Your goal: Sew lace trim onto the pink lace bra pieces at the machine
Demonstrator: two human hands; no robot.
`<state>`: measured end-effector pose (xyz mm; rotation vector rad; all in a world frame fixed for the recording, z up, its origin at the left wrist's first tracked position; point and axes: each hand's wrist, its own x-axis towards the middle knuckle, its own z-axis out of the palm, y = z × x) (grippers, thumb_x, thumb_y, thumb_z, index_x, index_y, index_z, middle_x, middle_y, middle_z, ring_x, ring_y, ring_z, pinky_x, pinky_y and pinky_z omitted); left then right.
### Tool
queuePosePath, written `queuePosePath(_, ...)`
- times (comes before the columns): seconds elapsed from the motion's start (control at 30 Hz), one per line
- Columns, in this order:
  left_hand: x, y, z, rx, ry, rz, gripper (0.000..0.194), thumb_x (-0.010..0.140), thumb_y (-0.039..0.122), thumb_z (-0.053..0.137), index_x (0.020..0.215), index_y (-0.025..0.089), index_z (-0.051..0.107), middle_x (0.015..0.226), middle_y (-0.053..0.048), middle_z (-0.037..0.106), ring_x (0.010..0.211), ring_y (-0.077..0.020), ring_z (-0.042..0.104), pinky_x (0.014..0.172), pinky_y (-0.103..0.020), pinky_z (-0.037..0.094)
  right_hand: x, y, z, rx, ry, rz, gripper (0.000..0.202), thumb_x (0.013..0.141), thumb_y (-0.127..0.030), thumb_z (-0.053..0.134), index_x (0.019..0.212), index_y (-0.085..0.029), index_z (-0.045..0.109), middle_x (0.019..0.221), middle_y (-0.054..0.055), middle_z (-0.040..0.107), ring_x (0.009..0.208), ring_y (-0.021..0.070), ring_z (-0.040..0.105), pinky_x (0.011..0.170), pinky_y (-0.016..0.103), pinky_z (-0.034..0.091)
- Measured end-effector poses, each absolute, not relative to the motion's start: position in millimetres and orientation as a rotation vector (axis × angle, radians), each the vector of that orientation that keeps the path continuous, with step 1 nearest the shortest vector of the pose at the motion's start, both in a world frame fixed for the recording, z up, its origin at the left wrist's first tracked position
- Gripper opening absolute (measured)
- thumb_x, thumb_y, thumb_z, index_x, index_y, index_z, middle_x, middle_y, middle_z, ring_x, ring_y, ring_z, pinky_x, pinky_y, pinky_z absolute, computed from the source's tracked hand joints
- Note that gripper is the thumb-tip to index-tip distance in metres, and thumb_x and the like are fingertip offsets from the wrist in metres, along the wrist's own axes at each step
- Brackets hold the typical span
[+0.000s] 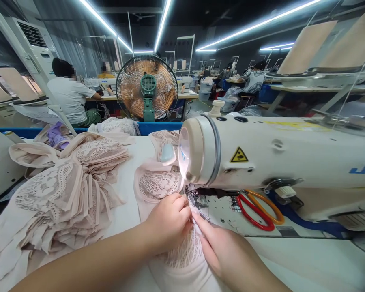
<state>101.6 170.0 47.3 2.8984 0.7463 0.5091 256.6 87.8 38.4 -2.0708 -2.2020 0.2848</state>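
Observation:
A beige lace bra lies under the needle end of a white sewing machine, its second lace cup spread toward me. My left hand has its fingers curled together on the fabric, just in front of the presser foot. Pressed close beside it, my right hand pinches the fabric edge between thumb and fingers. The fingertips of both hands nearly meet, and the exact seam between them is hidden.
Stacked beige lace bras cover the table's left side. Red-handled scissors and an orange handle lie by the machine bed. Behind the table stand a large fan and a seated person. Thread cones stand at upper right.

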Motion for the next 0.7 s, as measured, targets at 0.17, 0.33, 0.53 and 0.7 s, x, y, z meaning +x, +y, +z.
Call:
queuePosePath(0.17,102.8,171.0,50.9,2.931,0.742,0.407,0.009,0.082,0.018,0.052,0.078,0.013,0.059,0.087,-0.010,0.063,0.085,-0.0236,0.057,0.076,-0.036,0.052,258.4,86.1,41.7,-2.050,-2.185,0.361,0.055,0.082,-0.022,0.034,0.136,-0.024,0.048,0.075,0.005,0.072,0.062,0.0232,0.065,0.049,0.029,0.039)
queuePosePath(0.33,95.1,166.5,55.4,2.942,0.728,0.280,0.034,0.079,0.037,0.063,0.103,0.012,0.061,0.101,-0.013,0.063,0.094,-0.0277,0.057,0.081,-0.041,0.050,254.1,85.2,50.5,-2.138,-2.149,0.445,0.055,0.084,-0.022,0.035,0.138,-0.018,0.044,0.077,0.006,0.072,0.065,0.0240,0.065,0.053,0.031,0.041)
queuePosePath(0.53,81.2,167.8,52.5,2.893,0.630,0.130,0.098,0.063,0.076,0.060,0.136,0.011,0.045,0.143,-0.022,0.040,0.130,-0.0397,0.037,0.106,-0.055,0.031,268.6,80.2,66.2,-2.103,-2.101,0.434,0.042,0.088,-0.029,0.039,0.127,-0.021,0.055,0.088,0.006,0.073,0.077,0.0243,0.067,0.060,0.030,0.044)
queuePosePath(0.7,83.1,170.3,56.7,2.864,0.654,0.036,0.099,0.062,0.072,0.065,0.138,0.012,0.042,0.145,-0.022,0.037,0.132,-0.0414,0.035,0.104,-0.058,0.032,325.9,89.8,80.7,-2.393,-1.821,-0.027,0.033,0.093,-0.024,0.033,0.090,-0.019,0.066,0.087,0.006,0.071,0.075,0.0194,0.065,0.059,0.027,0.041)
